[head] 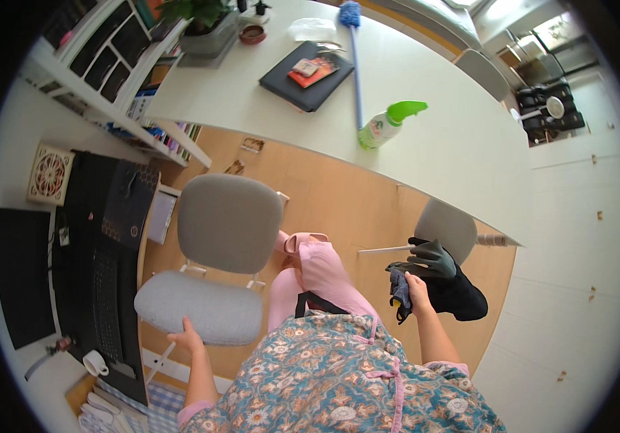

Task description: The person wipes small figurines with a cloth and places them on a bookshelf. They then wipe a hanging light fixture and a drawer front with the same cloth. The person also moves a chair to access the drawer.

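My left hand [187, 339] grips the near edge of a light grey padded chair part [199, 308], thumb on top and the other fingers mostly hidden beneath. Just beyond it is a darker grey chair panel [230, 223]. In my right hand [418, 292] is a crumpled dark grey-blue cloth [400, 289] with a small yellow patch, hanging below the fingers. Right behind that hand, black fabric [459, 295] and a dark grey-green fabric piece [434, 260] lie over another grey chair [445, 222], covering part of it.
On the white table [451, 146] stand a green-topped spray bottle [383, 127], a blue duster [356, 70], a black folder [307, 81] and a potted plant [202, 27]. At left, a black desk [82, 216] bears a keyboard [105, 303] and white mug [95, 362]. White cabinets [570, 243] line the right.
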Demonstrator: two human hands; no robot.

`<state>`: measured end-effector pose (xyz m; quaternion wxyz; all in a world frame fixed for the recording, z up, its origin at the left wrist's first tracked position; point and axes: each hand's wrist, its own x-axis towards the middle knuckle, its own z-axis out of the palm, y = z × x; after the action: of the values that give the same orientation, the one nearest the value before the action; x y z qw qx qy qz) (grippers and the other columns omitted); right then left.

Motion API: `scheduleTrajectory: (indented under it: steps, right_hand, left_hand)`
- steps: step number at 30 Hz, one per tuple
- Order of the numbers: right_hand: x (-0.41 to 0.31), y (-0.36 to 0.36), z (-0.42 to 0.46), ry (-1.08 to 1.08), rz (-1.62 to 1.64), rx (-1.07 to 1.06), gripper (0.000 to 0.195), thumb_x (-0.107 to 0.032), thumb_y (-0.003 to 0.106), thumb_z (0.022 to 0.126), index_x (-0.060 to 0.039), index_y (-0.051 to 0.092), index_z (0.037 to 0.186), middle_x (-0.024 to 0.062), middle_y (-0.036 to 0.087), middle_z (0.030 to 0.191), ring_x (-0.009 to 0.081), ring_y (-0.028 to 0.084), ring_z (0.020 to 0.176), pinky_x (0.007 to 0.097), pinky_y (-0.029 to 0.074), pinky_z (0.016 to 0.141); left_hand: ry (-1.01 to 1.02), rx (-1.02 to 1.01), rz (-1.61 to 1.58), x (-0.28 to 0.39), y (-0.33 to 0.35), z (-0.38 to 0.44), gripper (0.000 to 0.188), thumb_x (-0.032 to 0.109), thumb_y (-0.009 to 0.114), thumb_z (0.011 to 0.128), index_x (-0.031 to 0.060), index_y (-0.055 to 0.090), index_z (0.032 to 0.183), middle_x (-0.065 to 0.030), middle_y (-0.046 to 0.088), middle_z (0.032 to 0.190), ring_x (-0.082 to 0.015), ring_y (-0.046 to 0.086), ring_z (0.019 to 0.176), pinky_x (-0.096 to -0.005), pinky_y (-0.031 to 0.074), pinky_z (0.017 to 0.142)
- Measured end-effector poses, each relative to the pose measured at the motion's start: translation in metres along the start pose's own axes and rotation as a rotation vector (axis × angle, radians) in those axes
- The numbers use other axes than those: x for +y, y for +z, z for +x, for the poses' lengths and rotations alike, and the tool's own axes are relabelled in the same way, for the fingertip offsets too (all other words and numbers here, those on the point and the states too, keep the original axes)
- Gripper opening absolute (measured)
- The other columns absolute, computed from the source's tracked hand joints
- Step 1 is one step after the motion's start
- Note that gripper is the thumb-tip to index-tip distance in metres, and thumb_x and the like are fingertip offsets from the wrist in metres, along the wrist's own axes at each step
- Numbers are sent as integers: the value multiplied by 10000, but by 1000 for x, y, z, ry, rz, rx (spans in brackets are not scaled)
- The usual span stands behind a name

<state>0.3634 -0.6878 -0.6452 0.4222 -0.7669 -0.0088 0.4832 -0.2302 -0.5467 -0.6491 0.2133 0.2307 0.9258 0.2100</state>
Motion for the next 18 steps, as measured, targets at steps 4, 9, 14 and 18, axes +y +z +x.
scheduleTrajectory:
  steps: [4,9,14,18]
  right_hand:
    - [17,-16,9,0,-35,80,298,-301,516,949,-28,620,894,49,631,752,142,592,610,284,488,574]
    - [14,-29,16,0,54,57,288,-286,506,952,-27,633,938,41,642,791,140,599,650,278,488,609]
    - [18,-55,28,61,143,66,305,-299,477,957,-43,641,984,44,654,842,149,604,705,301,483,651]
    - [14,-63,29,85,90,1,306,-301,473,959,-46,640,986,42,654,835,152,609,706,299,484,649]
  left_hand:
    - [-98,30,-335,-4,9,1,773,279,709,784,-61,281,1331,-275,477,1261,-397,539,1097,-450,470,905]
    - [-422,-386,-903,-8,1,15,686,160,674,793,-1,316,1356,-173,468,1300,-323,538,1103,-496,484,889]
    - [-288,-384,-939,-16,12,32,614,93,643,791,-7,363,1328,-167,491,1272,-325,537,1099,-517,479,893]
    - [-220,-335,-904,22,16,18,593,62,636,784,-42,375,1307,-181,501,1256,-329,536,1102,-511,479,894]
